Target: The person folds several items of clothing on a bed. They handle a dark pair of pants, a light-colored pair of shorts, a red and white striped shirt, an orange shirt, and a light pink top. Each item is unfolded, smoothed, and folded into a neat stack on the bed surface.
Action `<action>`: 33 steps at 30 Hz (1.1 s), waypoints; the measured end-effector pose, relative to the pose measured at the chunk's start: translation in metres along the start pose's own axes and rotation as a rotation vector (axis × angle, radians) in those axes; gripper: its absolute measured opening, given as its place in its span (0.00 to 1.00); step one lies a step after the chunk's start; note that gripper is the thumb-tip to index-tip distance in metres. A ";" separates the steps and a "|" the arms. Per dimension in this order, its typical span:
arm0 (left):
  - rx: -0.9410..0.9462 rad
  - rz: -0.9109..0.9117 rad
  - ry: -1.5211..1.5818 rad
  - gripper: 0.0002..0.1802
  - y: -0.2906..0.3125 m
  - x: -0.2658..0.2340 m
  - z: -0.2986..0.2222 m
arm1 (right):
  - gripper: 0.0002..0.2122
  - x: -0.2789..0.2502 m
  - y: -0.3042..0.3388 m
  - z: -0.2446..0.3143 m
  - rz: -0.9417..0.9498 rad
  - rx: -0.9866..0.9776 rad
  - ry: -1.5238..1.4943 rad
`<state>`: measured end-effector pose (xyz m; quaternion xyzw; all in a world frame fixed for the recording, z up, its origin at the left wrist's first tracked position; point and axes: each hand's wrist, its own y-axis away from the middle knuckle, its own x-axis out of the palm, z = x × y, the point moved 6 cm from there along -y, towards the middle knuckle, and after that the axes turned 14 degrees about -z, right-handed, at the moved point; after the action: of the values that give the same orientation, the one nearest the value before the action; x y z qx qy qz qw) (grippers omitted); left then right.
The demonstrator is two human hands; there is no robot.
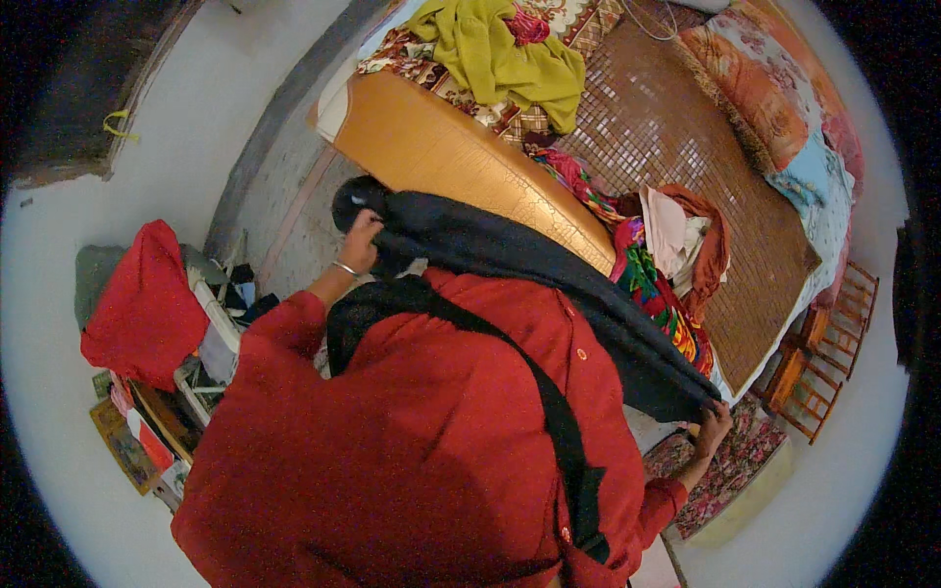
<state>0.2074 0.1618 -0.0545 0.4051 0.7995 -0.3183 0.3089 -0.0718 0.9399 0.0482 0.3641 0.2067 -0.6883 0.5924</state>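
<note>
Dark cloth (pixel 549 284) stretched taut between left hand (pixel 359 241) and right hand (pixel 713 423), both grips clenched on its ends, above bed (pixel 686 147) edge; likely to sag or slip if either grip loosens.

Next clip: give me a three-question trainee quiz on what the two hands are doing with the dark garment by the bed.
1. True or false: both hands grip the dark garment, one at each end.
2. Which thing lies on the bed at the far end of the woven mat?
A. a yellow-green cloth
B. a blue bucket
C. a white helmet
3. Fill in: the left hand wears a metal ____ at the wrist.

Key
1. True: the left hand holds one end, the right hand the other, and the garment is stretched between them.
2. A: the yellow-green cloth lies bunched there.
3. bangle
</note>
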 end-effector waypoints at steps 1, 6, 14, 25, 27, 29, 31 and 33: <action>0.012 -0.046 0.057 0.21 -0.002 -0.017 0.003 | 0.13 0.004 0.008 0.028 0.049 0.042 -0.006; 0.063 -0.102 -0.010 0.19 -0.055 -0.095 -0.026 | 0.12 -0.020 -0.015 0.012 0.033 -0.270 -0.020; 0.426 -0.018 -0.190 0.14 -0.160 -0.205 -0.125 | 0.13 -0.103 -0.013 0.077 -0.026 -0.478 -0.205; 0.501 0.186 -0.234 0.15 -0.220 -0.165 -0.085 | 0.15 -0.155 -0.007 -0.021 -0.156 -0.495 -0.017; 0.478 0.187 -0.226 0.13 -0.235 -0.168 -0.081 | 0.15 -0.163 0.000 -0.033 -0.149 -0.451 -0.142; 0.489 0.112 -0.100 0.12 -0.244 -0.180 -0.112 | 0.15 -0.158 0.022 -0.001 -0.059 -0.398 -0.351; 0.520 0.182 -0.077 0.11 -0.245 -0.172 -0.117 | 0.16 -0.141 0.038 0.048 -0.129 -0.248 -0.025; 0.557 0.446 -0.282 0.12 -0.243 -0.132 -0.090 | 0.18 -0.142 0.038 0.046 -0.141 -0.209 0.174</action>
<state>0.0441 0.0567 0.1623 0.5898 0.5244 -0.5007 0.3556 -0.0427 0.9933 0.1898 0.3432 0.3531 -0.6688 0.5570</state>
